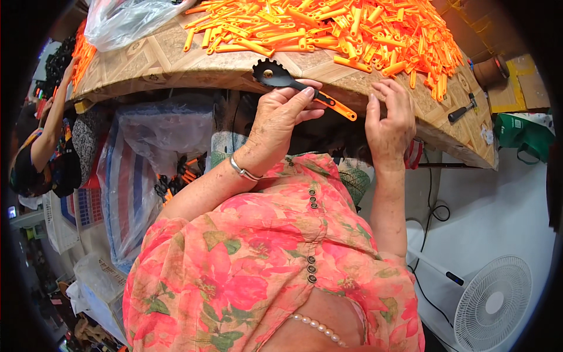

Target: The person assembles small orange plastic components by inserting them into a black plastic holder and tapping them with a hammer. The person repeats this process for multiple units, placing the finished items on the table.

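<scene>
My left hand (274, 117) is closed around the neck of a pasta server (280, 74). Its black toothed head with a round hole points up and to the left, and its orange handle (341, 108) sticks out to the right past my fingers. Beside the handle's end, apart from it, my right hand (392, 126) is raised at the table's front edge with nothing visible in it, fingers loosely bent and apart. Just beyond both hands, a large heap of loose orange handles (352, 35) covers the far side of the table (176, 58).
A clear plastic bag (126, 23) lies at the table's far left. A black-handled tool (462, 110) rests at the right end. Below stand a striped woven bag (132, 193) and a white fan (494, 302). At far left, another person's arm (53, 126) reaches toward the table.
</scene>
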`<act>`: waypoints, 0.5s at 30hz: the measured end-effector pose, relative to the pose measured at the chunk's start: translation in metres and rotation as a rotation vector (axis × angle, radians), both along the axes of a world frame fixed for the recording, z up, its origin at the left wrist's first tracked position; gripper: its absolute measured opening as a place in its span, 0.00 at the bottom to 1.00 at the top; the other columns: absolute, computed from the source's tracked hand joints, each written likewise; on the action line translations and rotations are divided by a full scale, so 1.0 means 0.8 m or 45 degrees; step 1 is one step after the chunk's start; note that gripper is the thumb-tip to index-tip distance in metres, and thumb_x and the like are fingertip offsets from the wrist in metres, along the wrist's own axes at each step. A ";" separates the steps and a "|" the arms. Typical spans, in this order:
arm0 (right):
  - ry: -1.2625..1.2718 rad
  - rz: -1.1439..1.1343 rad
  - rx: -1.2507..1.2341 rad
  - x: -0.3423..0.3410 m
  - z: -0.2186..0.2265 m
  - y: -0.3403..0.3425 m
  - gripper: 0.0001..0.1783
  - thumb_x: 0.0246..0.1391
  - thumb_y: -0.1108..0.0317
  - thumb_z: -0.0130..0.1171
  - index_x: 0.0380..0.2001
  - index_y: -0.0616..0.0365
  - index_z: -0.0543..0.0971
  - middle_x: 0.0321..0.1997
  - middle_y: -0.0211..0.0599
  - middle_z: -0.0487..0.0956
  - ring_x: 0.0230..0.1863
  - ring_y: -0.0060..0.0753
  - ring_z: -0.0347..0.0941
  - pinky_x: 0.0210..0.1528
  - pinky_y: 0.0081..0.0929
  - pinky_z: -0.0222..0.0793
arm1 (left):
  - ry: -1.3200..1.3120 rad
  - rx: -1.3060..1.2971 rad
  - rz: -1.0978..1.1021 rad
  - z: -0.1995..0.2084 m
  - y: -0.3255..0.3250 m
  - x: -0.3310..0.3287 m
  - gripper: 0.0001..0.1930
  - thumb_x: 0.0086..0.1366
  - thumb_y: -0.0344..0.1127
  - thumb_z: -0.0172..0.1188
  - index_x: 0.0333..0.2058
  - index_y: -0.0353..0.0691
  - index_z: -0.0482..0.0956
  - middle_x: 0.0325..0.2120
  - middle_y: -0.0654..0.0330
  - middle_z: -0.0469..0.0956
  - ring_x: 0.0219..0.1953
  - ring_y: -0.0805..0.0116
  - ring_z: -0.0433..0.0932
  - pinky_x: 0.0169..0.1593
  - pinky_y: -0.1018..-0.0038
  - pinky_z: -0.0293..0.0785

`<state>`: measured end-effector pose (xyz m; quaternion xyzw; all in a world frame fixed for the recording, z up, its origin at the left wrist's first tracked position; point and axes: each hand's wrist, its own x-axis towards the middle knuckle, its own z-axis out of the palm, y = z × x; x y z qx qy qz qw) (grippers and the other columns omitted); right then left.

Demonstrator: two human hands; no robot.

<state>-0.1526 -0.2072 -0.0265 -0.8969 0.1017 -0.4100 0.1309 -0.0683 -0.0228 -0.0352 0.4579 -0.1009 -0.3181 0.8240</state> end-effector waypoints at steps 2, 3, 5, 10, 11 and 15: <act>0.078 -0.076 -0.081 0.012 -0.002 -0.017 0.12 0.48 0.72 0.61 0.38 0.55 0.80 0.47 0.35 0.76 0.50 0.42 0.70 0.53 0.38 0.66 | -0.004 -0.003 0.012 -0.001 -0.001 -0.001 0.12 0.69 0.33 0.54 0.47 0.31 0.76 0.41 0.59 0.78 0.39 0.74 0.79 0.45 0.76 0.80; 0.098 -0.083 -0.121 0.019 -0.003 -0.025 0.12 0.48 0.71 0.62 0.39 0.54 0.80 0.48 0.35 0.75 0.52 0.42 0.69 0.54 0.39 0.64 | -0.006 -0.004 0.018 0.000 -0.001 -0.001 0.12 0.69 0.33 0.54 0.46 0.31 0.76 0.42 0.59 0.78 0.39 0.74 0.79 0.45 0.76 0.80; 0.122 -0.102 -0.172 0.033 -0.006 -0.038 0.12 0.48 0.69 0.62 0.39 0.53 0.81 0.49 0.34 0.75 0.53 0.42 0.67 0.56 0.40 0.61 | 0.012 -0.013 0.022 0.001 -0.001 -0.002 0.12 0.69 0.32 0.54 0.46 0.31 0.76 0.43 0.59 0.77 0.40 0.74 0.79 0.46 0.76 0.80; 0.152 -0.138 -0.219 0.055 -0.008 -0.050 0.11 0.49 0.66 0.62 0.38 0.52 0.82 0.51 0.34 0.74 0.55 0.41 0.65 0.59 0.42 0.58 | 0.043 -0.017 0.040 -0.001 -0.002 0.000 0.12 0.69 0.32 0.53 0.45 0.29 0.76 0.45 0.57 0.77 0.41 0.73 0.79 0.46 0.75 0.80; 0.150 -0.118 -0.244 0.057 -0.008 -0.050 0.10 0.49 0.66 0.62 0.37 0.52 0.82 0.51 0.34 0.74 0.56 0.41 0.65 0.59 0.43 0.57 | 0.044 -0.020 0.047 -0.001 -0.001 -0.001 0.12 0.69 0.32 0.53 0.45 0.29 0.76 0.45 0.57 0.77 0.41 0.73 0.79 0.46 0.75 0.80; 0.151 -0.026 -0.283 0.058 -0.009 -0.042 0.09 0.49 0.66 0.63 0.36 0.51 0.82 0.52 0.34 0.74 0.57 0.42 0.64 0.61 0.45 0.54 | 0.048 -0.033 0.061 -0.002 0.000 -0.002 0.12 0.69 0.32 0.53 0.45 0.29 0.76 0.45 0.57 0.77 0.40 0.73 0.79 0.46 0.75 0.80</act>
